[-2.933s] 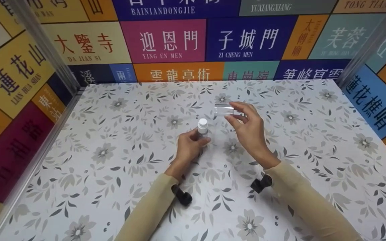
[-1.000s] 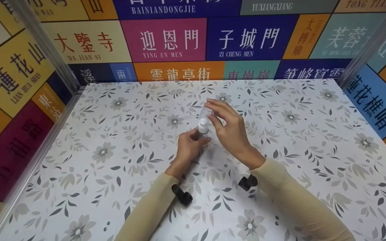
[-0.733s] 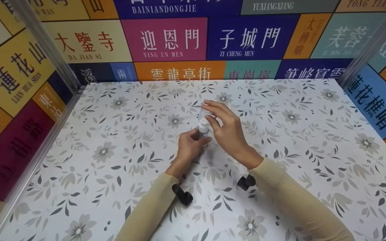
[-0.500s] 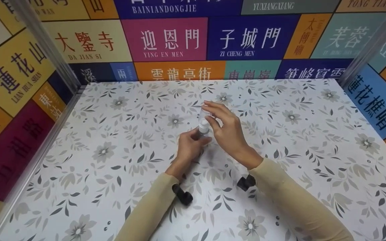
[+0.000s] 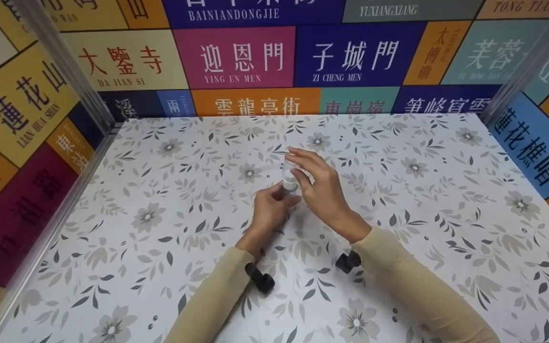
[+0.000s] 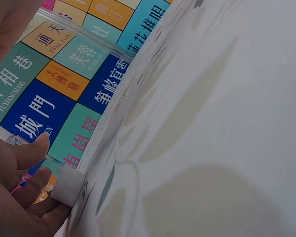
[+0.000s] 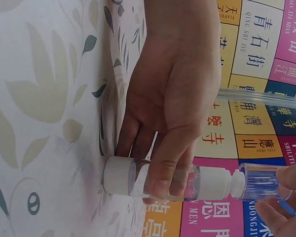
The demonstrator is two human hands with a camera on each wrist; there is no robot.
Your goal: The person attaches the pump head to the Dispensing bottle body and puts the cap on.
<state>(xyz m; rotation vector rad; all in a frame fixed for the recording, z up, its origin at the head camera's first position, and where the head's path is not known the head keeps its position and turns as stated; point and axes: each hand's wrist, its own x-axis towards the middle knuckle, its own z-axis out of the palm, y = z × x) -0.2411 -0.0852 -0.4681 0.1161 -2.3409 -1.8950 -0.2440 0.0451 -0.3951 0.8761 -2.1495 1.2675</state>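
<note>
A small clear bottle (image 5: pixel 289 185) with a white collar and white pump head stands upright. My left hand (image 5: pixel 269 206) grips its body, thumb on one side and fingers on the other. In the right wrist view its white base (image 7: pixel 119 176) rests at the table surface. My right hand (image 5: pixel 323 186) pinches a clear cap (image 7: pixel 260 180) between thumb and fingers, directly over the bottle. The cap's lower end overlaps the pump head's tip, with the white collar (image 7: pixel 213 182) still bare below it. In the left wrist view, the base (image 6: pixel 68 185) shows beneath my left fingers.
The table (image 5: pixel 198 286) wears a white cloth printed with grey flowers and leaves. Colourful sign panels (image 5: pixel 236 57) line the back and sides, with clear corner strips (image 5: pixel 517 62). Black wrist cameras (image 5: pixel 259 278) sit at both sleeves.
My right hand has carried the clear cap from the right, turned it upright over the pump head and lowered it slightly. My left hand has kept its grip on the bottle.
</note>
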